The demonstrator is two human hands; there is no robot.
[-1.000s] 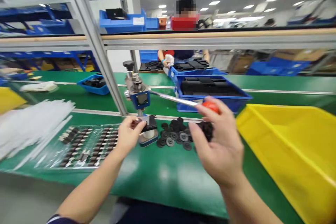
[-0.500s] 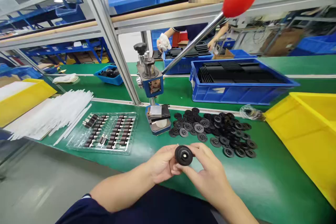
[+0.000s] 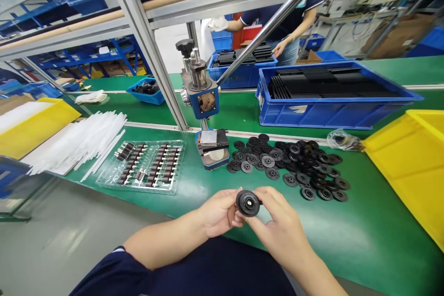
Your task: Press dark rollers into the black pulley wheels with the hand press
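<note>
Between my two hands, close to the table's near edge, is a round black disc (image 3: pixel 247 203) with a stepped rim and a small pale spot at its centre. My left hand (image 3: pixel 222 212) pinches it from the left, with fingers partly hidden behind it. On its other side, my right hand (image 3: pixel 274 215) grips the rim between thumb and fingers. Beyond my hands lies a heap of similar black discs (image 3: pixel 268 161). A hand press (image 3: pixel 204 97) with a long lever stands behind my left hand. To its left, a clear tray (image 3: pixel 175 185) holds rows of small dark cylinders with pale shafts.
White strips (image 3: pixel 93 141) lie at the left beside a yellow bin (image 3: pixel 52 122). Another yellow bin (image 3: pixel 412 166) stands at right. Behind the discs is a blue crate (image 3: pixel 322 118) of black parts. Across the table, a co-worker's hand (image 3: pixel 280 48) is at another crate.
My view has tilted down, so the scene sits higher. Both my hands keep the black disc between them, nearly unmoved. The co-worker's gloved hand has lifted.
</note>
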